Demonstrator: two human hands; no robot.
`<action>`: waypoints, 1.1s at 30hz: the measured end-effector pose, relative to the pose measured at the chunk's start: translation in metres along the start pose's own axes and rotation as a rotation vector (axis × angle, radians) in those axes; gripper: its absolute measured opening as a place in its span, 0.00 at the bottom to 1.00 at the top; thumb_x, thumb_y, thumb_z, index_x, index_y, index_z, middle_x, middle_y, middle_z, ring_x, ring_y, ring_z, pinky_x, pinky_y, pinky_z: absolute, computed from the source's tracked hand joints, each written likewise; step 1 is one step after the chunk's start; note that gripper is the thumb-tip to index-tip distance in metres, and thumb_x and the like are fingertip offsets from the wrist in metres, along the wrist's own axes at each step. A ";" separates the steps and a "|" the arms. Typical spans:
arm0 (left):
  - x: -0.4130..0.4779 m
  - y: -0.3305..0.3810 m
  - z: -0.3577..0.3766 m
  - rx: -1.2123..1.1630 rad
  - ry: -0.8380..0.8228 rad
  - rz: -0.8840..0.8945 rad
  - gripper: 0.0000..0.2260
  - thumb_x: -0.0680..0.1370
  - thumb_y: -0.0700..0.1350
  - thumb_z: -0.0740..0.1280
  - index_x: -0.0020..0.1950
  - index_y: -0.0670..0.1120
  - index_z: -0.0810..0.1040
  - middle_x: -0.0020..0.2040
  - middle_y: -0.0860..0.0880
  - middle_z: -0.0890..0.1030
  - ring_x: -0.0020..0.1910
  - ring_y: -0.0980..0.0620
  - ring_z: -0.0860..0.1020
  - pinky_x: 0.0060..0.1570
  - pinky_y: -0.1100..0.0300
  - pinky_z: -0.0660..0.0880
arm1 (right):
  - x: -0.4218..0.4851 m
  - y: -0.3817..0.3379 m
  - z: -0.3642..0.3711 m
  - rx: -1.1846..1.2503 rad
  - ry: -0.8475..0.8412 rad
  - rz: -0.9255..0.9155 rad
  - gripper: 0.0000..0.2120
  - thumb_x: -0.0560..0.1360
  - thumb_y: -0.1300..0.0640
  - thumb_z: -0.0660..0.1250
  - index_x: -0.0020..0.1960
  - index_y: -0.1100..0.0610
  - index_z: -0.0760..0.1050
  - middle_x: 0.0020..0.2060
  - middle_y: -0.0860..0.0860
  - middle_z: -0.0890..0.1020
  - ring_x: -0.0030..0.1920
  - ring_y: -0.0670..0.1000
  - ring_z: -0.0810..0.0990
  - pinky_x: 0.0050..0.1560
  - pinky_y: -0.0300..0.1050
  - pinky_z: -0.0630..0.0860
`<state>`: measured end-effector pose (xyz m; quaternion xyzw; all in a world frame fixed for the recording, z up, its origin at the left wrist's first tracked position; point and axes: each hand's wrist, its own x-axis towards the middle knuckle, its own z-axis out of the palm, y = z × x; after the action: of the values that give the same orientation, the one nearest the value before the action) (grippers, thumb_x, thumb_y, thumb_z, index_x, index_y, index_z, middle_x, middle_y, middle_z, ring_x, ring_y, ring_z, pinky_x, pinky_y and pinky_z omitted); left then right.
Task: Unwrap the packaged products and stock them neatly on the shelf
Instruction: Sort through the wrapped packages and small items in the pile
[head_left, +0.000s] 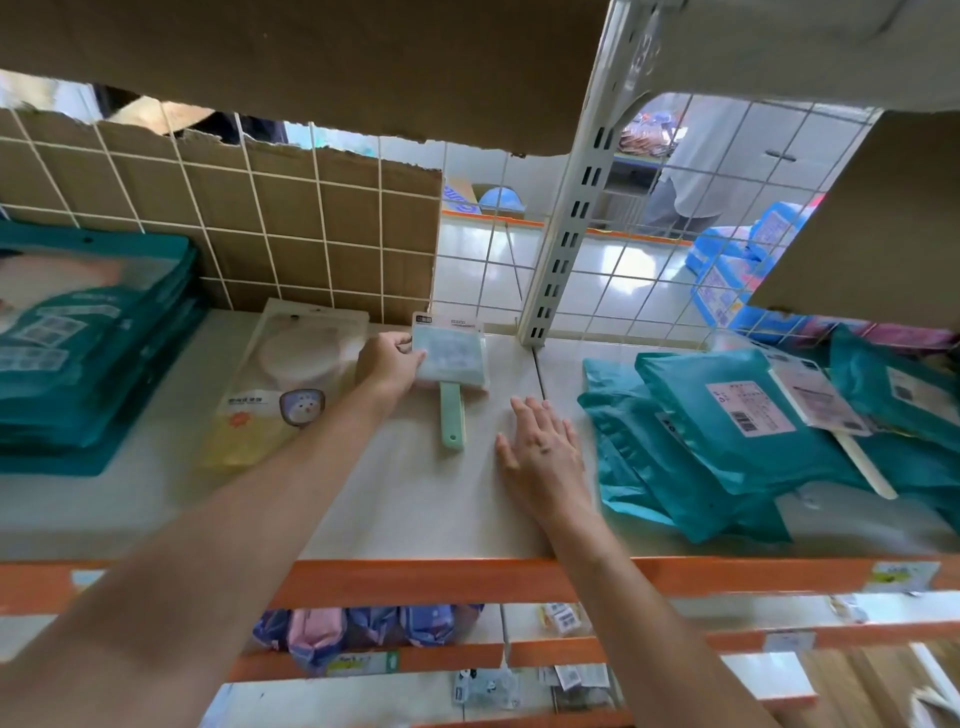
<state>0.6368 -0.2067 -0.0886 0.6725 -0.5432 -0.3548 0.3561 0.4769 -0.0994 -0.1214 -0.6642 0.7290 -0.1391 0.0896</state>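
- Left hand (387, 364) pinches the green-handled product (451, 364), apparently unwrapped, lying on the shelf (415, 509) near the back.
- Right hand (543, 447) rests flat on the shelf, holding nothing.
- Teal mailers (727, 441) at right lie unopened; most work outstanding.

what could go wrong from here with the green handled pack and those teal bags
The left hand grips the green-handled pack only at its left edge, so it may twist or slip as it is straightened. The teal bags lie in a loose, slanted pile close to the orange front rail; a nudge from the open right hand beside them might slide one off.
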 end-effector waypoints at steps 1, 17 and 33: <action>-0.001 -0.001 0.001 0.056 0.000 0.030 0.17 0.77 0.44 0.66 0.65 0.41 0.74 0.61 0.44 0.78 0.58 0.45 0.76 0.49 0.62 0.68 | 0.000 0.000 0.000 0.000 -0.003 0.002 0.26 0.80 0.48 0.52 0.76 0.53 0.53 0.76 0.51 0.56 0.76 0.49 0.51 0.73 0.45 0.43; -0.040 -0.029 0.017 0.345 -0.052 0.303 0.28 0.80 0.48 0.60 0.75 0.40 0.54 0.75 0.43 0.58 0.74 0.48 0.57 0.70 0.59 0.49 | -0.002 -0.001 -0.002 0.017 -0.012 0.013 0.26 0.80 0.47 0.52 0.76 0.52 0.53 0.76 0.50 0.55 0.76 0.48 0.50 0.74 0.46 0.43; -0.039 -0.031 0.022 0.398 -0.004 0.317 0.28 0.79 0.50 0.61 0.75 0.42 0.56 0.74 0.44 0.62 0.73 0.46 0.59 0.71 0.55 0.50 | -0.002 0.001 -0.001 0.031 0.000 0.015 0.26 0.80 0.47 0.53 0.76 0.51 0.53 0.76 0.50 0.55 0.76 0.48 0.50 0.74 0.46 0.42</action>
<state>0.6262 -0.1656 -0.1228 0.6350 -0.7019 -0.1818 0.2667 0.4764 -0.0973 -0.1211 -0.6573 0.7316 -0.1499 0.1009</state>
